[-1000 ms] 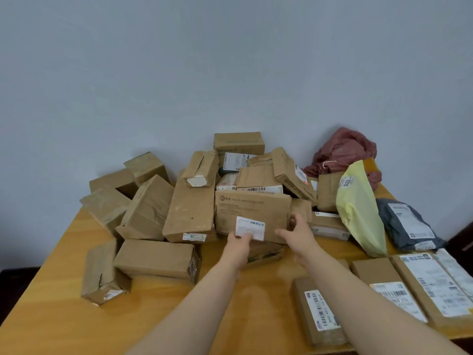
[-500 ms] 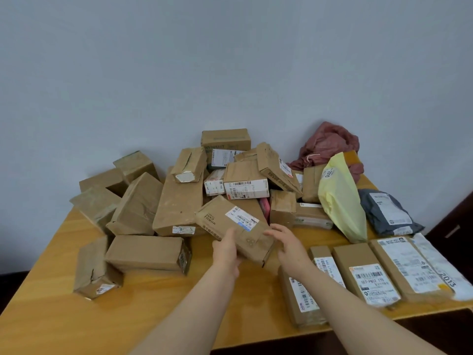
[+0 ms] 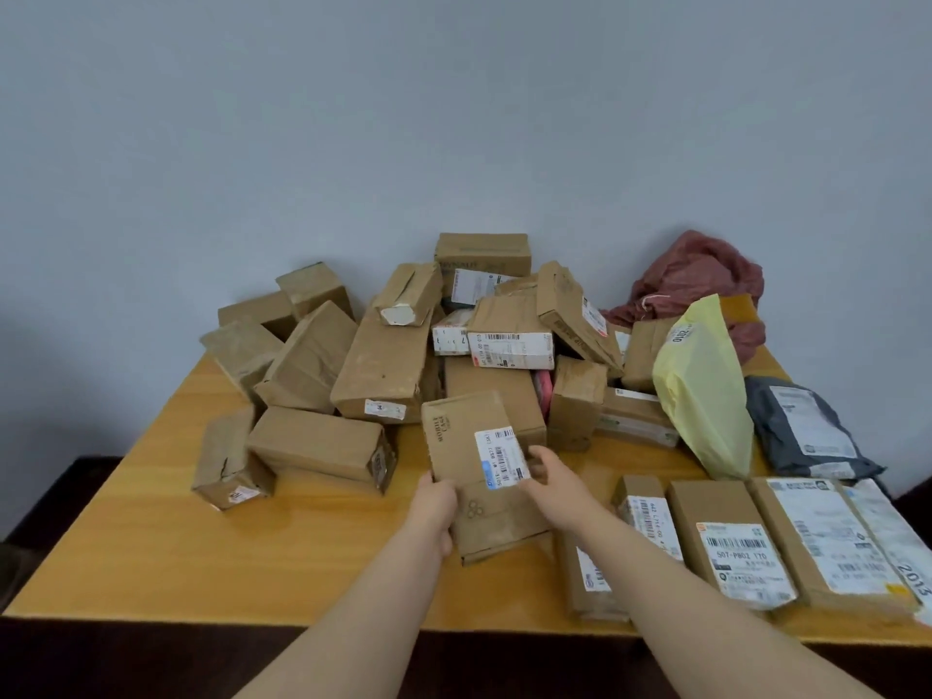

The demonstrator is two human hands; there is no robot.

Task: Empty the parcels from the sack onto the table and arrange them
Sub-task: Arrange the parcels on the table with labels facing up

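Both hands held a flat cardboard parcel (image 3: 464,446) at the near middle of the worktop (image 3: 201,557), directly in front of the parcel pile (image 3: 383,365). The left hand (image 3: 436,512) gripped the left edge and the right hand (image 3: 555,479) gripped the right edge beside the white label, with the fingers clamped on the parcel. A row of label-up parcels (image 3: 726,537) lay to the right. The red sack (image 3: 701,280) lay crumpled at the far right.

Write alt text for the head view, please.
The left hand and right hand hold a flat cardboard parcel with a white label over a wooden table. Behind it lies a jumbled pile of brown boxes; labelled parcels sit in a row at front right, near a yellow bag, grey mailer and red sack.
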